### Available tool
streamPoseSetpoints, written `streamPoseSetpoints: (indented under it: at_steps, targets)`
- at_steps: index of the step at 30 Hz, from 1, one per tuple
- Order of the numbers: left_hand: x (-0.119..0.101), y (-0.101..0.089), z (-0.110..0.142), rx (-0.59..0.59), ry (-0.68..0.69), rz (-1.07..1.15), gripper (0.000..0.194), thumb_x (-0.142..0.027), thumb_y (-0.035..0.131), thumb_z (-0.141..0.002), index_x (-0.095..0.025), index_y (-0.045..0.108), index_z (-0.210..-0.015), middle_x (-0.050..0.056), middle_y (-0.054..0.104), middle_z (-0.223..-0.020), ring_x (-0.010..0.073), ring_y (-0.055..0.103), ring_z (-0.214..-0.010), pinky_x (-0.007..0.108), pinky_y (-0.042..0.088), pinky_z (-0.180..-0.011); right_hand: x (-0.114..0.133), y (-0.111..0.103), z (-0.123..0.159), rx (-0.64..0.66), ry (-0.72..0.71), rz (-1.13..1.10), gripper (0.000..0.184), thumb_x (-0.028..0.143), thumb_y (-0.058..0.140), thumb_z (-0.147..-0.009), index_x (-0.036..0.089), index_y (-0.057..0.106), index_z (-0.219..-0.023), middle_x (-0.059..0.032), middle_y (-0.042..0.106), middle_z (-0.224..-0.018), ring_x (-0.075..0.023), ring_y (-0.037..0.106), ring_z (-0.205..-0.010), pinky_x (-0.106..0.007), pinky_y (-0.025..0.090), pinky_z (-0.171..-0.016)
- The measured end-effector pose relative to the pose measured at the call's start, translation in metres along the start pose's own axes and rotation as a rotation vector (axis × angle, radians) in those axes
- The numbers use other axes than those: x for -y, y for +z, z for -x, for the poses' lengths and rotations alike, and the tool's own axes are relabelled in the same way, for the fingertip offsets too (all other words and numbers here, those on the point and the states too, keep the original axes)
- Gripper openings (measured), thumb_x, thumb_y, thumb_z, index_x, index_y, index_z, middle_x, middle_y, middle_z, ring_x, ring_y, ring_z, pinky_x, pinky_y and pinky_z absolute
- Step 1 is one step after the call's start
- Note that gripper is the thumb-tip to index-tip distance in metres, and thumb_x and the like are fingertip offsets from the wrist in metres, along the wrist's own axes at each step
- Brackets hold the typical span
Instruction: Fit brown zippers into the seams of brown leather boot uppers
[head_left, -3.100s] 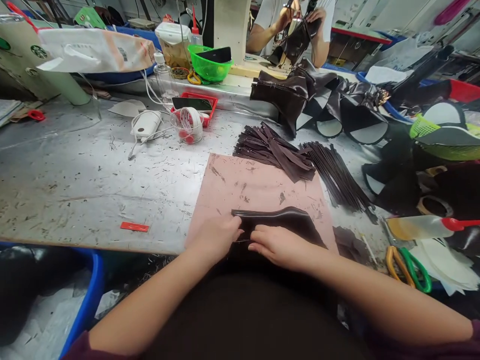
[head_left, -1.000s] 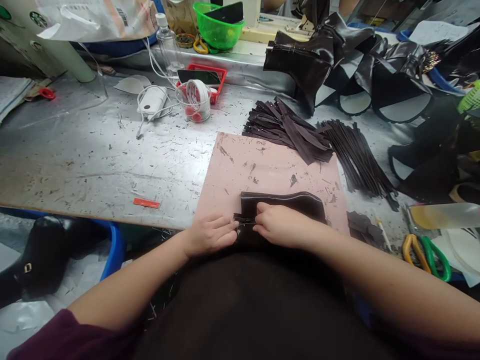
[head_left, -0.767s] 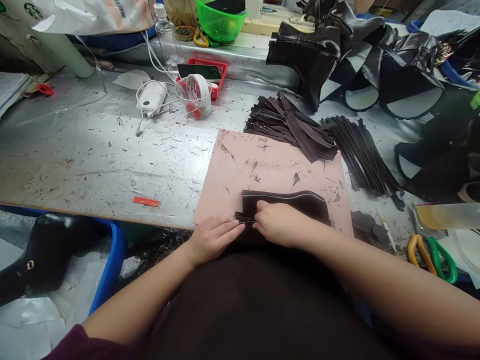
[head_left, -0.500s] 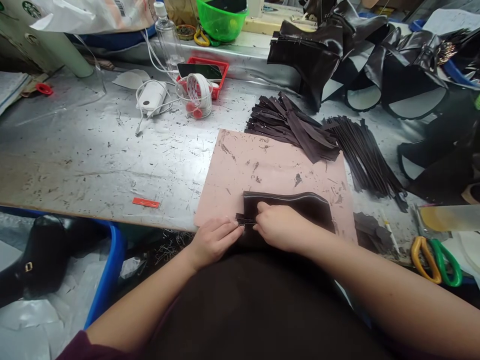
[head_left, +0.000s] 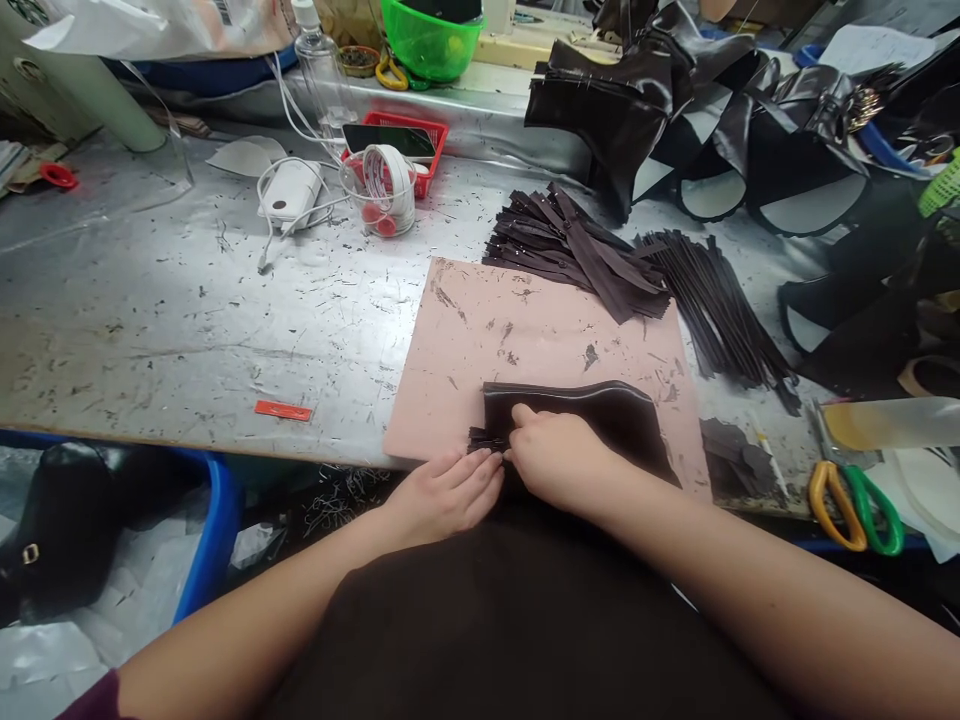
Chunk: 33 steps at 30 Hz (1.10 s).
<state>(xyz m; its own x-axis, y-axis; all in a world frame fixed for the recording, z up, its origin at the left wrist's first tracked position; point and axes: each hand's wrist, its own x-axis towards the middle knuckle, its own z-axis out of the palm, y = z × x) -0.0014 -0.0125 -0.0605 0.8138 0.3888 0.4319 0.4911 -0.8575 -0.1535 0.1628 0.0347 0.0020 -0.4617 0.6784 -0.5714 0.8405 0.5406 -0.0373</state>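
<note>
A dark brown leather piece (head_left: 600, 415) lies on a pink mat (head_left: 525, 335) at the table's near edge. My right hand (head_left: 559, 455) rests on the piece, fingers curled and pinching its left end by the small zipper end (head_left: 484, 440). My left hand (head_left: 450, 490) lies just left of it, fingers together and flat, fingertips touching that same end. A pile of dark zippers (head_left: 574, 250) sits at the mat's far edge.
Thin dark strips (head_left: 720, 310) lie right of the zippers; scissors (head_left: 855, 500) and a squeeze bottle (head_left: 892, 425) at the near right. Dark boot uppers (head_left: 675, 110) crowd the back right. A power bank (head_left: 289, 190), tape cup (head_left: 379, 190), red tray (head_left: 405, 145) stand behind. Blue bin (head_left: 214, 525) below left.
The left hand has slid slightly down and flattened beside the piece's left end. The right hand keeps its pinch on the same spot. The view has shifted a little.
</note>
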Motion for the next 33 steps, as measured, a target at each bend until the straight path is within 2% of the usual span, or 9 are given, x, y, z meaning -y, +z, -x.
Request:
streamPoseSetpoints:
  at_steps: [4, 7, 9, 14, 19, 24, 28, 31, 33]
  targets:
    - [0.002, 0.002, 0.002, 0.056, 0.013, 0.01, 0.024, -0.01, 0.041, -0.085, -0.012, 0.058, -0.102, 0.008, 0.064, -0.107, 0.0176, 0.058, -0.096, 0.028, 0.043, -0.073, -0.017, -0.005, 0.011, -0.006, 0.041, 0.013, 0.036, 0.044, 0.046, -0.082, 0.014, 0.066, -0.079, -0.0095, 0.056, -0.084, -0.0212, 0.06, -0.067, -0.031, 0.042, -0.057]
    - [0.005, 0.002, 0.002, 0.075, 0.02, 0.012, 0.027, -0.012, 0.037, -0.086, -0.014, 0.059, -0.102, 0.007, 0.062, -0.111, 0.0163, 0.057, -0.097, 0.027, 0.043, -0.072, -0.031, -0.006, 0.018, 0.007, -0.028, -0.049, 0.027, 0.034, 0.043, -0.085, 0.017, 0.063, -0.083, -0.0063, 0.056, -0.092, -0.016, 0.06, -0.065, -0.027, 0.041, -0.058]
    - [0.007, 0.002, 0.001, 0.071, 0.023, 0.009, 0.028, -0.016, 0.036, -0.088, -0.015, 0.058, -0.105, 0.005, 0.06, -0.115, 0.0157, 0.056, -0.097, 0.027, 0.043, -0.072, -0.035, -0.005, 0.018, -0.003, -0.018, -0.074, 0.024, 0.03, 0.042, -0.086, 0.018, 0.062, -0.085, -0.0054, 0.056, -0.094, -0.0144, 0.059, -0.066, -0.026, 0.04, -0.059]
    - [0.007, 0.003, -0.002, 0.119, 0.018, 0.014, 0.033, -0.02, 0.039, -0.088, -0.016, 0.052, -0.117, 0.003, 0.056, -0.122, 0.0162, 0.056, -0.092, 0.029, 0.041, -0.076, -0.034, -0.001, 0.01, -0.01, 0.046, -0.111, 0.023, 0.029, 0.043, -0.086, 0.016, 0.061, -0.08, -0.0057, 0.057, -0.087, -0.015, 0.059, -0.068, -0.025, 0.039, -0.058]
    - [0.001, 0.008, -0.004, 0.112, 0.007, -0.055, 0.031, -0.016, 0.041, -0.084, -0.015, 0.055, -0.112, 0.005, 0.058, -0.119, 0.0172, 0.055, -0.089, 0.03, 0.042, -0.075, -0.033, 0.002, 0.008, -0.023, 0.054, -0.119, 0.023, 0.029, 0.044, -0.086, 0.015, 0.062, -0.08, -0.0071, 0.056, -0.09, -0.0179, 0.059, -0.075, -0.027, 0.04, -0.062]
    - [-0.005, 0.008, -0.014, 0.137, 0.057, -0.137, 0.03, -0.016, 0.042, -0.083, -0.014, 0.054, -0.11, 0.01, 0.062, -0.111, 0.0185, 0.055, -0.077, 0.032, 0.043, -0.07, -0.029, 0.008, 0.007, -0.057, 0.072, -0.1, 0.023, 0.028, 0.044, -0.085, 0.014, 0.062, -0.081, -0.0094, 0.056, -0.093, -0.0205, 0.059, -0.081, -0.029, 0.041, -0.066]
    - [-0.004, 0.005, -0.021, 0.226, 0.099, -0.116, 0.037, -0.019, 0.04, -0.082, -0.012, 0.051, -0.117, 0.012, 0.057, -0.119, 0.0193, 0.054, -0.071, 0.034, 0.043, -0.064, -0.03, 0.004, 0.013, -0.062, 0.12, -0.06, 0.027, 0.036, 0.047, -0.084, 0.014, 0.063, -0.08, -0.0086, 0.057, -0.091, -0.0184, 0.06, -0.071, -0.027, 0.039, -0.057]
    - [-0.003, 0.005, -0.023, 0.254, 0.135, -0.132, 0.037, -0.018, 0.044, -0.079, -0.009, 0.054, -0.113, 0.014, 0.057, -0.119, 0.0216, 0.055, -0.082, 0.034, 0.043, -0.067, -0.042, -0.001, 0.024, -0.026, 0.135, -0.127, 0.03, 0.044, 0.05, -0.08, 0.017, 0.061, -0.074, -0.0052, 0.058, -0.086, -0.0166, 0.058, -0.066, -0.026, 0.038, -0.055]
    - [-0.002, 0.007, -0.023, 0.237, 0.156, -0.125, 0.033, -0.017, 0.047, -0.077, -0.008, 0.057, -0.108, 0.014, 0.058, -0.117, 0.024, 0.054, -0.095, 0.034, 0.042, -0.074, -0.052, -0.001, 0.029, -0.012, 0.135, -0.214, 0.024, 0.039, 0.048, -0.081, 0.019, 0.059, -0.073, -0.0034, 0.058, -0.084, -0.0154, 0.057, -0.069, -0.025, 0.038, -0.059]
